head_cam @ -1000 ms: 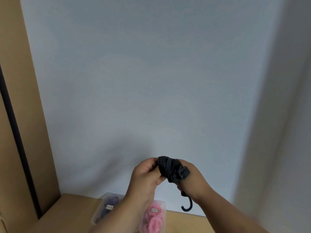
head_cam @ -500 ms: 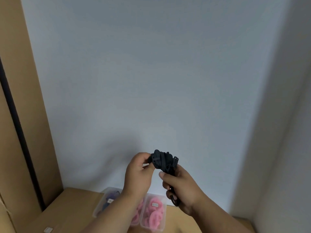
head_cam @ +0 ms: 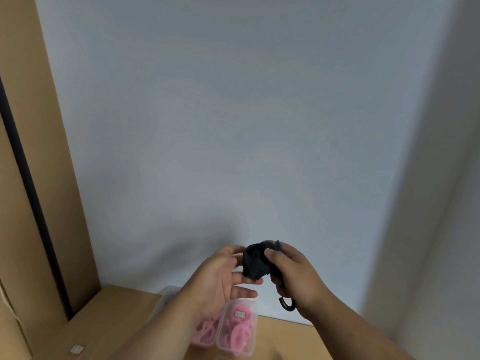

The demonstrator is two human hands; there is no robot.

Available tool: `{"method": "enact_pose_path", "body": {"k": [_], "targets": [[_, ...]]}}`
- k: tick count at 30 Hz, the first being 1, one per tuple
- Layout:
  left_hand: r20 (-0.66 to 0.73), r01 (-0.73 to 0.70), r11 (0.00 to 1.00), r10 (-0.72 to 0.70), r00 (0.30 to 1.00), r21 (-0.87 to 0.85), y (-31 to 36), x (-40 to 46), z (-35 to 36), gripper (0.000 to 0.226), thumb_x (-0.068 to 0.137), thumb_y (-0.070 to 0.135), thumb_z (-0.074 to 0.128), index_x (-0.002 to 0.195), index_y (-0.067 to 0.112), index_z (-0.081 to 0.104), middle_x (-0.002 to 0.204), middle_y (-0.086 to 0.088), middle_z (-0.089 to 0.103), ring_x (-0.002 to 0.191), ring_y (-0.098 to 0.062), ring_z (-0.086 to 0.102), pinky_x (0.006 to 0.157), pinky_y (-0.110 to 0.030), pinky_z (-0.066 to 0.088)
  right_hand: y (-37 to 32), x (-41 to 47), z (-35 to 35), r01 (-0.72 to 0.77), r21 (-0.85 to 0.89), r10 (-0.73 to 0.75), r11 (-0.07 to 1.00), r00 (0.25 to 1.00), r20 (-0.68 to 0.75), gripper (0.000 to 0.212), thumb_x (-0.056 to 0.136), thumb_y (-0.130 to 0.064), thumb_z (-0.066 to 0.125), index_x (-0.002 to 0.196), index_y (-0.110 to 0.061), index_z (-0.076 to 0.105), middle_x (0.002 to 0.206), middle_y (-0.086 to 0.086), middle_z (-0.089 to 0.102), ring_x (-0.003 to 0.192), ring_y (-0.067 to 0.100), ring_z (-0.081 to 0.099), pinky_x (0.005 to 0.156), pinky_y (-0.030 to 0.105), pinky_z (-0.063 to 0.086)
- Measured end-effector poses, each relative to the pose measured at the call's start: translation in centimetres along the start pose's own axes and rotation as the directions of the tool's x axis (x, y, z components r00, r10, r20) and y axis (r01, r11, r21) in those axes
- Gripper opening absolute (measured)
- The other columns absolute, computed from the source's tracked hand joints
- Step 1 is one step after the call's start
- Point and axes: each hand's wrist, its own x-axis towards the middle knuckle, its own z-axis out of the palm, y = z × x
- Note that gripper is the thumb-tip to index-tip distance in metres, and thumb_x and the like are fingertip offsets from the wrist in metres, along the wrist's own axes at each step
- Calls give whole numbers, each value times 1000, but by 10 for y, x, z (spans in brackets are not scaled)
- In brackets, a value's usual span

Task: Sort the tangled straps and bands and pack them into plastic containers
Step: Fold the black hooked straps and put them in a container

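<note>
Both hands hang in open air before a plain pale blue-grey wall (head_cam: 246,126), which closes off twelve o'clock. At nine o'clock a tall brown cardboard panel (head_cam: 28,157) blocks passage. At six o'clock, clear plastic containers of pink bands (head_cam: 237,331) sit on the tan cardboard surface (head_cam: 114,313). A white side wall (head_cam: 441,203) closes three o'clock.

Black strap bundle (head_cam: 255,263): dark webbing wound into a compact wad, held in mid-air against the pale wall, with a black hook (head_cam: 287,304) hanging from its lower right. Clear plastic container (head_cam: 237,328): rectangular, lying on the tan surface below, filled with pink bands (head_cam: 240,332); a second container (head_cam: 205,333) of pink bands lies just left of it.
</note>
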Motion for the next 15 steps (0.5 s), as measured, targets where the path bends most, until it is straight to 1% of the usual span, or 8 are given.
{"method": "enact_pose_path", "body": {"k": [1, 3, 6, 8, 10, 11, 13, 15], "targets": [[43, 64, 998, -65, 997, 24, 6, -1, 1, 46, 84, 28, 66, 123, 4, 60, 110, -21, 68, 83, -39, 68, 60, -39, 57, -1, 0, -1, 14, -43, -12, 999, 999, 41, 18, 100, -21, 53, 104, -18, 71, 69, 1, 48, 58, 15, 37, 49, 26, 27], [62, 134, 978, -145, 988, 160, 11, 0, 5, 50, 88, 41, 64, 122, 5, 63, 103, -18, 69, 76, -34, 67, 60, -38, 58, -2, -1, -1, 45, -112, -33, 993, 994, 107, 20, 103, -24, 52, 104, -17, 70, 67, -4, 50, 56, 13, 36, 48, 23, 29], [54, 128, 972, -141, 989, 199, 9, 4, 10, 50, 86, 38, 69, 118, 1, 61, 91, -17, 67, 62, -27, 61, 56, -36, 57, -3, 0, -1, 55, -223, -36, 973, 995, 89, 38, 106, -40, 43, 100, -9, 64, 59, -14, 51, 52, 6, 40, 49, 16, 33], [71, 125, 967, -144, 987, 221, 8, 4, 11, 51, 85, 35, 75, 119, 1, 58, 92, -17, 66, 63, -28, 62, 59, -37, 59, -3, 1, -1, 73, -311, -49, 947, 995, 83, 52, 105, -50, 31, 103, -9, 63, 60, -17, 55, 53, -1, 46, 52, 10, 35], [65, 122, 953, -145, 987, 276, 6, 3, 12, 55, 78, 29, 77, 124, 7, 56, 98, -17, 65, 67, -31, 64, 64, -40, 59, -2, 1, 0, 80, -383, -46, 920, 994, 99, 60, 99, -60, 22, 107, -16, 62, 68, -18, 59, 57, -6, 50, 57, 10, 36], [45, 107, 953, -124, 991, 284, 3, 4, 13, 54, 78, 24, 79, 126, 13, 57, 101, -18, 65, 69, -31, 65, 65, -41, 59, -1, 1, -1, 77, -394, -41, 916, 994, 100, 60, 96, -64, 20, 110, -22, 61, 74, -17, 59, 58, -8, 50, 59, 12, 37], [6, 25, 957, -28, 1000, 289, -3, 7, 14, 44, 83, 15, 78, 123, 25, 64, 103, -18, 67, 74, -30, 65, 67, -41, 58, 5, 4, -3, 45, -364, -9, 930, 995, 101, 60, 93, -70, 19, 114, -28, 57, 81, -11, 59, 58, -3, 50, 57, 16, 39], [-23, -58, 949, 69, 997, 309, -6, 9, 20, 28, 87, 13, 75, 113, 23, 69, 95, -16, 69, 75, -27, 65, 66, -39, 57, 11, 7, -3, -30, -258, 59, 966, 993, 106, 67, 95, -71, 17, 110, -21, 58, 72, -5, 55, 55, 8, 45, 52, 21, 39]]}}
